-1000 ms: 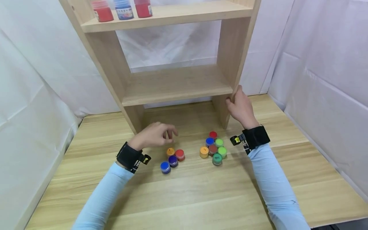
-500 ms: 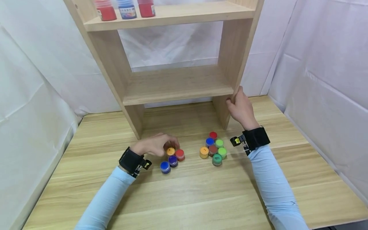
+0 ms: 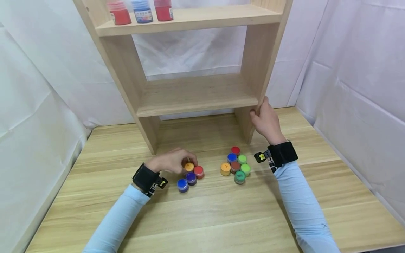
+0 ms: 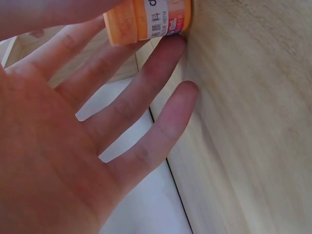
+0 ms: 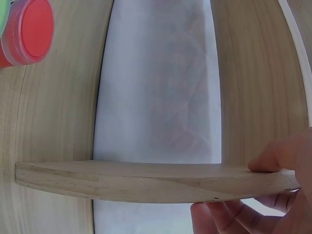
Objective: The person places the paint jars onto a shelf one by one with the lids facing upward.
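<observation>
In the head view, the left hand (image 3: 172, 160) was closed around the orange jar (image 3: 189, 167), which stood on the wooden table (image 3: 221, 218) in front of the shelf unit (image 3: 197, 93). Just beside it were a red jar (image 3: 199, 172), a purple jar (image 3: 191, 178) and a blue jar (image 3: 182, 185). The right hand (image 3: 267, 121), well apart from the left, gripped the unit's right side panel (image 3: 269, 70). Between the hands stood a second cluster of small jars, including a brown jar (image 3: 235, 167) and a dark green jar (image 3: 239, 177).

In the left wrist view, the orange jar sat between thumb and fingers; the thumb's tip was cut off, so its pressure was hard to judge.

In the right wrist view, thumb and fingers clasped opposite faces of the panel.
</observation>
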Tool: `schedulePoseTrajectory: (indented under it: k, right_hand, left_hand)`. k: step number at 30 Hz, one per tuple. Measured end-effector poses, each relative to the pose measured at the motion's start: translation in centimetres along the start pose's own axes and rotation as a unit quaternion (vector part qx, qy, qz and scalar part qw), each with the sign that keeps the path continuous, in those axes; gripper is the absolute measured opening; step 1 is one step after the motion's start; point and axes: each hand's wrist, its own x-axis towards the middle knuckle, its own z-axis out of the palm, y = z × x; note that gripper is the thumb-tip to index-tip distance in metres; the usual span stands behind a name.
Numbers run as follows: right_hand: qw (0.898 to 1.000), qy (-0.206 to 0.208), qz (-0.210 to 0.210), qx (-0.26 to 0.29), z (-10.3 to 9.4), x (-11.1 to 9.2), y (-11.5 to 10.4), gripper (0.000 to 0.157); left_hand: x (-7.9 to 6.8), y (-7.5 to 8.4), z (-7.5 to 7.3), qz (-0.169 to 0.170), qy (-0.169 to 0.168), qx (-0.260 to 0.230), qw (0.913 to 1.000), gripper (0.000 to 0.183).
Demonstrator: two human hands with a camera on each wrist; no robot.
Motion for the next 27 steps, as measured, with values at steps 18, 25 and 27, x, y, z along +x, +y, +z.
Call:
schedulePoseTrajectory:
  k: [18,25,27]
  right_hand:
    - [1.000,-0.004,0.006,-0.005,-1.1,-0.2,0.9,0.055]
    - [0.999,-0.033,-0.005,0.013,-1.5,0.1,1.4,0.059]
    - [0.999,-0.036,-0.003,0.013,-1.5,0.0,1.6,0.060]
  left_hand:
    - [1.5,-0.5,0.3,-0.012,0.062,0.045,0.9970,0.031]
    - [1.8,-0.6,0.5,-0.019,0.085,0.049,0.9950,0.035]
    - [1.8,-0.6,0.5,-0.021,0.090,0.052,0.9943,0.033]
